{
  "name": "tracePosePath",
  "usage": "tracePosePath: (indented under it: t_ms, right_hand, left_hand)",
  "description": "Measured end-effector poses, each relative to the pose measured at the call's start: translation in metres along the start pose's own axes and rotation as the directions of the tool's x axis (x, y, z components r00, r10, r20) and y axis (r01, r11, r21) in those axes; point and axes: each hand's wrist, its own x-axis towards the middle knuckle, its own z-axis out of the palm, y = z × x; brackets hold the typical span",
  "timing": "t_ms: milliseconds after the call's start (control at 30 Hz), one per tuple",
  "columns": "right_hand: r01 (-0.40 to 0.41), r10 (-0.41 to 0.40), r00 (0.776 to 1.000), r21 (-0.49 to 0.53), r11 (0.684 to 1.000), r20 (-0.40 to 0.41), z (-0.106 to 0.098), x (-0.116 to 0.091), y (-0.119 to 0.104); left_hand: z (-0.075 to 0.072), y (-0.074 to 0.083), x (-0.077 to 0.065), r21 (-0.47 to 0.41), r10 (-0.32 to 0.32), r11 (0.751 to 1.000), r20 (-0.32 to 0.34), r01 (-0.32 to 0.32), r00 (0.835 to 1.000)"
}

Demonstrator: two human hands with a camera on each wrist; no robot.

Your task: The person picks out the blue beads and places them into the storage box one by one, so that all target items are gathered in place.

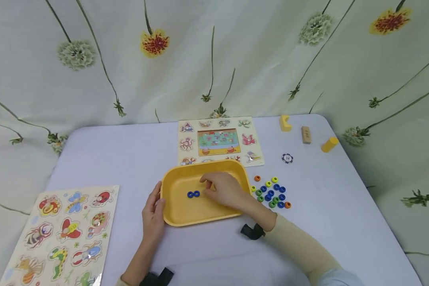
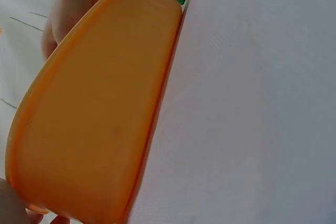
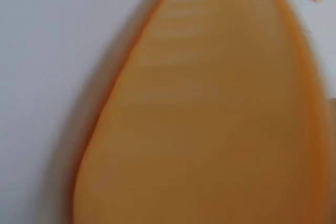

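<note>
A yellow tray point(image 1: 207, 217) lies in the middle of the table. My left hand point(image 1: 153, 214) grips its left rim, thumb toward the front; in the left wrist view, fingertips point(image 2: 60, 219) show at the rim's lower corner. Two blue beads point(image 1: 193, 194) sit side by side on the tray floor. Over the tray hovers my right hand point(image 1: 223, 188), its thumb and bent forefinger apart just right of those beads, with no bead showing between them. In the right wrist view the yellow tray point(image 3: 210, 129) is blurred and fills most of the picture.
Loose blue, green, yellow and orange beads point(image 1: 271, 193) are scattered right of the tray. Behind it lies a sea-animal puzzle board point(image 1: 186, 135); an insect puzzle board point(image 1: 71, 214) is at left. A round chip point(image 1: 287, 158), yellow arch block point(image 1: 285, 123), wooden block point(image 1: 306, 135) and yellow cylinder point(image 1: 329, 144) stand back right.
</note>
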Motion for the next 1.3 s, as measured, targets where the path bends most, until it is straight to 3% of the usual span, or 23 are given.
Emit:
tracePosePath:
  t_ms: [100,267,367,500,567,633,700,833,967,1067,1300]
  right_hand:
    - [0.080,-0.065,0.983,0.083,0.993,-0.172,-0.017,-0.027,0.009]
    - [0.193,-0.099,0.903,0.187,0.963,-0.419,-0.042,-0.077,0.051]
    - [0.143,-0.041,0.854,0.159,0.977,-0.519,-0.047,-0.102,0.093]
    - [-0.038,0.091,0.785,0.098,0.994,-0.613,-0.039,-0.124,0.163]
    - [-0.101,0.143,0.766,0.103,0.990,-0.626,-0.033,-0.131,0.190]
    - [-0.142,0.191,0.772,0.128,0.982,-0.607,-0.032,-0.135,0.199]
    - [-0.136,0.203,0.792,0.157,0.978,-0.575,-0.034,-0.136,0.197]
    - [-0.152,0.233,0.837,0.199,0.968,-0.495,-0.043,-0.137,0.173]
    - [-0.231,0.303,0.848,0.212,0.950,-0.435,-0.044,-0.136,0.161]
    - [-0.260,0.313,0.854,0.180,0.949,-0.416,-0.040,-0.136,0.163]
    - [-0.245,0.231,0.876,0.022,0.969,-0.423,-0.033,-0.137,0.165]
  left_hand:
    - [-0.001,0.001,-0.001,0.001,0.001,1.000,-0.005,-0.001,1.000]
    - [-0.005,-0.002,0.000,-0.015,0.003,1.000,-0.006,-0.003,1.000]
    - [-0.008,-0.010,0.001,-0.030,0.010,1.000,-0.005,-0.010,1.000]
    - [-0.011,-0.026,0.003,-0.023,0.027,0.999,-0.006,-0.027,1.000]
    - [-0.011,-0.033,0.004,-0.014,0.037,0.999,-0.007,-0.037,0.999]
    - [-0.011,-0.036,0.004,-0.011,0.048,0.999,-0.009,-0.048,0.999]
    - [-0.010,-0.036,0.004,-0.017,0.052,0.999,-0.013,-0.052,0.999]
    - [-0.009,-0.030,0.003,-0.035,0.047,0.998,-0.009,-0.047,0.999]
    - [-0.006,-0.016,0.001,-0.040,0.048,0.998,-0.002,-0.048,0.999]
    - [-0.004,-0.008,0.000,-0.030,0.044,0.999,-0.005,-0.044,0.999]
    - [-0.003,-0.004,0.001,-0.035,0.058,0.998,0.006,-0.058,0.998]
